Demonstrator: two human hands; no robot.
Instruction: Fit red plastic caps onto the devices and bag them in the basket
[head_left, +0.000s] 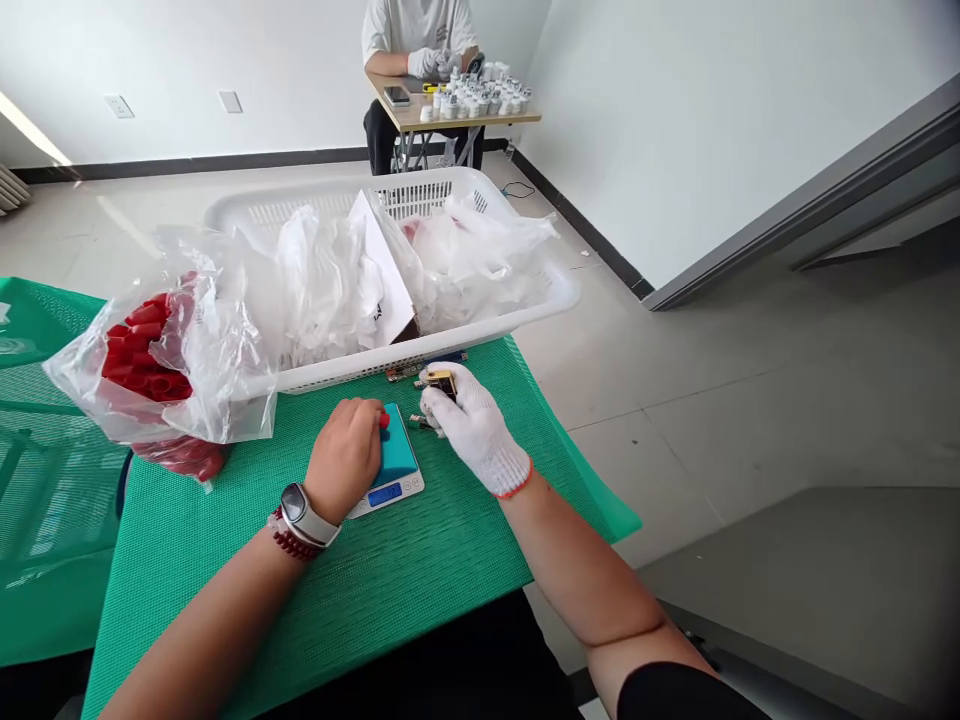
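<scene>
My bare left hand (345, 452) is closed at the left side of a small digital scale (400, 455) with a blue top and a lit display. A short red plastic piece (384, 420) pokes out from its fingertips, over the scale; the rest of it is hidden. Just right of the scale, my right hand (474, 420) wears a white knit glove and grips a small black and gold block (442, 383) between thumb and fingers. Small metal and green pieces (420, 423) lie beneath that hand, partly covered by it.
A white plastic basket (495, 317) holding clear bags stands behind the scale. At left, an open bag of red tubes (142, 350) rests on the green mesh cloth (420, 560). Slim metal pieces (405, 371) lie near the basket. Across the room a person (424, 30) sits at a table (480, 120).
</scene>
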